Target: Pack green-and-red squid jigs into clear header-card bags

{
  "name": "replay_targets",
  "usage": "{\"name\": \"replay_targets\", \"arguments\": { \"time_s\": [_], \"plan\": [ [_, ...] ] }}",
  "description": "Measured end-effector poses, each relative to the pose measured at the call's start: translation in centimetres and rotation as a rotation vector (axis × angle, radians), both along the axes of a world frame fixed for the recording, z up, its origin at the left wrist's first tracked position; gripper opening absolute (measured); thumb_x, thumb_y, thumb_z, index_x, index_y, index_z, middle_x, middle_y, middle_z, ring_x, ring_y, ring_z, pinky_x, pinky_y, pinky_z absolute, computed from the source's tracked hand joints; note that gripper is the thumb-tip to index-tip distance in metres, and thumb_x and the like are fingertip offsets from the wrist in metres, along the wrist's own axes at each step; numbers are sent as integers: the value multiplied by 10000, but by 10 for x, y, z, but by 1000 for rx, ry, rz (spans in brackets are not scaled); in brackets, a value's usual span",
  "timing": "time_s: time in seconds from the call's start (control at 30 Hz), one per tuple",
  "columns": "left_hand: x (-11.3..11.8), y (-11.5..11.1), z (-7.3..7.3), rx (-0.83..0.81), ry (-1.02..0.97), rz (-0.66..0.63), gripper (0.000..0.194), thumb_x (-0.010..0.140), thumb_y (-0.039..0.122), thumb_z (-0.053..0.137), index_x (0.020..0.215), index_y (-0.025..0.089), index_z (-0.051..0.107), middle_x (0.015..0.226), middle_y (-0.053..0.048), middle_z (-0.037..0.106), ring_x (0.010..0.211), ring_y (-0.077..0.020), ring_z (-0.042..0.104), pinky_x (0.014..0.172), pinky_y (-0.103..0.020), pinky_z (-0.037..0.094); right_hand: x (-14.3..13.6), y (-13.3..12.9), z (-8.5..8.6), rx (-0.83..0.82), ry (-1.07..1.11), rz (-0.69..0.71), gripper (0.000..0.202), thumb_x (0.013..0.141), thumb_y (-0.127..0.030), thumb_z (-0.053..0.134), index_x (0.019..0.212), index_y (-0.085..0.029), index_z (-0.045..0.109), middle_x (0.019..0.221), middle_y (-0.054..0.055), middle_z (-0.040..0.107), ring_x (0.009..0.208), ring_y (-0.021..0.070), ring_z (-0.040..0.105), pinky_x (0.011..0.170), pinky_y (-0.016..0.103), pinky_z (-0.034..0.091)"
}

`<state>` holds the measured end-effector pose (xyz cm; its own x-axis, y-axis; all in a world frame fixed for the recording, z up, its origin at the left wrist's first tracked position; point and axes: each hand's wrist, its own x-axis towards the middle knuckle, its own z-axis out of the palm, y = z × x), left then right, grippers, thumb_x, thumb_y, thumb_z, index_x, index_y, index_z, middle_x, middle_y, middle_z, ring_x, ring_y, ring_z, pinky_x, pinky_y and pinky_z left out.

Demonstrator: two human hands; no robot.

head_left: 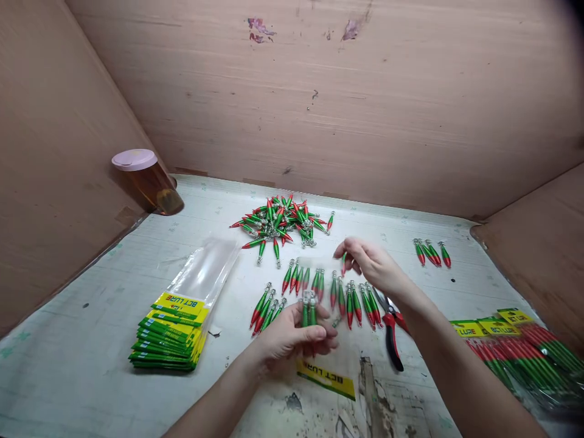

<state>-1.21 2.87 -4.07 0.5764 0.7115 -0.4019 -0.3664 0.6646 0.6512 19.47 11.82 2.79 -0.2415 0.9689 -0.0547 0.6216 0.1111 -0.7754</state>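
My left hand [296,331] is closed round a clear plastic bag [326,377] with a yellow and green label at its lower end. Green and red lures [309,310] show at its fingers, within the bag. Up and to the right, my right hand [365,258] has its fingers bent together, with a green and red lure [344,263] at the fingertips. Short rows of lures [353,304] lie between and beside the hands, partly seen through the bag. Farther back is a loose pile of lures [278,222].
A stack of labelled bags [168,331] lies at the left. Pliers [392,340] with red and black handles lie beside the right forearm. Filled packs [515,347] are at the right, several loose lures [429,252] behind them. A lidded jar [152,185] stands back left. Panels enclose the table.
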Motion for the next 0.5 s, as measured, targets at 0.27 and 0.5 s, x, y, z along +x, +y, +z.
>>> {"name": "replay_targets", "arguments": {
  "time_s": [0.27, 0.5],
  "plan": [
    [-1, 5, 3, 36, 44, 185, 341, 739, 309, 784, 990, 151, 617, 917, -89, 741, 772, -192, 709, 734, -328, 546, 29, 82, -66, -236, -248, -357, 298, 941, -308, 577, 1209, -178, 576, 1223, 88, 601, 1004, 216, 630, 841, 422, 542],
    [-4, 6, -2, 75, 105, 168, 380, 732, 331, 789, 1008, 139, 613, 976, -116, 742, 804, -197, 713, 701, -292, 547, 24, 88, -71, -366, -86, -384, 316, 935, -309, 587, 1216, -165, 572, 1221, 95, 600, 1010, 224, 629, 841, 426, 542]
  ]
}}
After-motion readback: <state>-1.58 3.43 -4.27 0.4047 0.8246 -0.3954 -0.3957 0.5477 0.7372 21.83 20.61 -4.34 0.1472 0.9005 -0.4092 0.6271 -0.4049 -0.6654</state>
